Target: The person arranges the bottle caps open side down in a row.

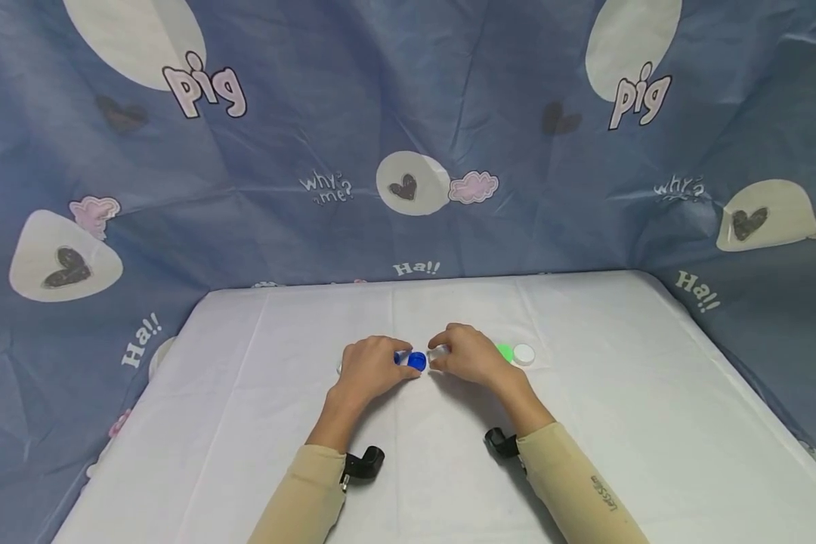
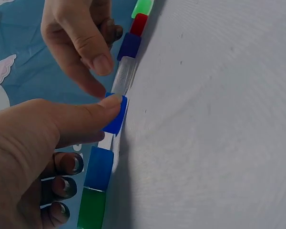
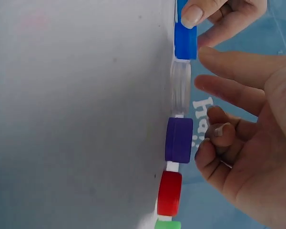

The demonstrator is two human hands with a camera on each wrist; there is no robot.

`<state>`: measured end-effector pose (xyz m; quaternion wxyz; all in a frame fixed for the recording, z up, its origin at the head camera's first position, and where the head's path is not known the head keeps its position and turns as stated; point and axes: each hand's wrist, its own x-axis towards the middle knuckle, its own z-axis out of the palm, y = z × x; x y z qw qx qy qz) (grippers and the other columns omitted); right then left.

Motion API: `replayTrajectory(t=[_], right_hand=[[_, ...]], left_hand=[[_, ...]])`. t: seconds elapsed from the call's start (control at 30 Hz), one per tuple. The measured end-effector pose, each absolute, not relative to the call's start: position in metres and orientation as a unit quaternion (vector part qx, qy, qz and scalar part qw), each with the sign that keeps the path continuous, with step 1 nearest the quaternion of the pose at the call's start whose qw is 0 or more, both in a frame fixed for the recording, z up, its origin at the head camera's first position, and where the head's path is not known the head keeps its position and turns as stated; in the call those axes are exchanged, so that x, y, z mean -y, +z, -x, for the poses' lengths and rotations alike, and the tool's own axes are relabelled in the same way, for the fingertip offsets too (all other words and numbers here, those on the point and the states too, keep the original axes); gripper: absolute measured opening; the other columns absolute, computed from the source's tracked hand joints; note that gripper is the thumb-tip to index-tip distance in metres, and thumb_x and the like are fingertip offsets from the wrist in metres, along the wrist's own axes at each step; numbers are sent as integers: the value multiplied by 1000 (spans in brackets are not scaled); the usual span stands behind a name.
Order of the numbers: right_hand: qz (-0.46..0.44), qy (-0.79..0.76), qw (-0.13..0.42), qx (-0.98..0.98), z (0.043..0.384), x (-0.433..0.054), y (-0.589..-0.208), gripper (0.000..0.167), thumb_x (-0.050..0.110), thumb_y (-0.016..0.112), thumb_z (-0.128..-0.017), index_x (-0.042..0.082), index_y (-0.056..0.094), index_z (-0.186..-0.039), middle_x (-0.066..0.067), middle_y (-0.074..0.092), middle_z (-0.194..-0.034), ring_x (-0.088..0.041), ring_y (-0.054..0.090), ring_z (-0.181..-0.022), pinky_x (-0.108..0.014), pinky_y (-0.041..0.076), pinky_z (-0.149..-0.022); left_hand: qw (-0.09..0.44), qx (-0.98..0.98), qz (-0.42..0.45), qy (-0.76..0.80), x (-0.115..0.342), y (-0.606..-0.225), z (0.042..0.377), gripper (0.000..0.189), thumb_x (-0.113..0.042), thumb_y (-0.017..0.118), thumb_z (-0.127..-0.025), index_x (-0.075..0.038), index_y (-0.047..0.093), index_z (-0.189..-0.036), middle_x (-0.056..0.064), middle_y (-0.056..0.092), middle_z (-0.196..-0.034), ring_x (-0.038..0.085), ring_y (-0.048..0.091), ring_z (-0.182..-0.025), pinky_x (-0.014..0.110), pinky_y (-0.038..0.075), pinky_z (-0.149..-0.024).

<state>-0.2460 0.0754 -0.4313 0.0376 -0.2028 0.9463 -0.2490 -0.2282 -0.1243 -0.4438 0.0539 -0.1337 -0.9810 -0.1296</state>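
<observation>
A row of round plastic bottle caps stretches across the white table. My left hand pinches a blue cap in the row, with the thumb on its near side. Right beside that cap stands a clear cap. My right hand is close to the clear cap; its thumb and index finger are extended with a small gap to it, while the other fingers bend loosely. A purple cap and a red cap follow along the row, partly hidden by the right hand in the head view.
Farther right are a light green cap and a white cap. Left of the pinched cap, another blue cap and a dark green cap continue the row. A blue printed curtain hangs behind the table.
</observation>
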Motion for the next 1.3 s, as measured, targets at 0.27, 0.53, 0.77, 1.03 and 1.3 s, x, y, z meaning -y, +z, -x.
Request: replayTrajectory(t=[0.27, 0.53, 0.77, 1.03, 1.3], right_hand=[[218, -226, 39, -949, 245, -63, -433, 29, 22, 80, -80, 17, 78, -108, -1, 66, -92, -14, 56, -76, -34, 48, -67], [227, -212, 21, -950, 241, -57, -434, 25, 22, 83, -79, 15, 79, -102, 4, 58, -82, -12, 52, -70, -30, 44, -62], [236, -224, 12, -945, 241, -55, -433, 23, 23, 82, -80, 15, 79, -101, 3, 59, -84, -11, 51, -69, -29, 43, -62], [250, -265, 31, -931, 245, -61, -430, 26, 20, 80, -82, 14, 78, -107, -1, 63, -86, -12, 50, -69, -27, 42, -63], [262, -307, 36, -914, 245, -64, -430, 28, 22, 81, -82, 12, 77, -108, 1, 55, -77, -12, 48, -65, -24, 39, -59]], left_hand=[[62, 977, 150, -136, 127, -446, 229, 36, -50, 81, -77, -31, 78, -108, -5, 77, -106, 21, 72, -89, 33, 45, -58], [61, 976, 156, -141, 128, -446, 227, 31, -49, 81, -78, -33, 79, -105, -6, 77, -105, 20, 72, -88, 32, 45, -57], [66, 976, 161, -134, 133, -443, 226, 31, -51, 79, -79, -34, 79, -105, -8, 77, -103, 15, 70, -80, 28, 43, -54], [82, 971, 172, -145, 135, -440, 226, 30, -50, 78, -81, -34, 78, -106, -9, 76, -104, 13, 69, -83, 28, 45, -57], [80, 968, 176, -157, 134, -437, 225, 30, -50, 78, -81, -35, 78, -107, -11, 74, -94, 3, 56, -68, 25, 41, -54]])
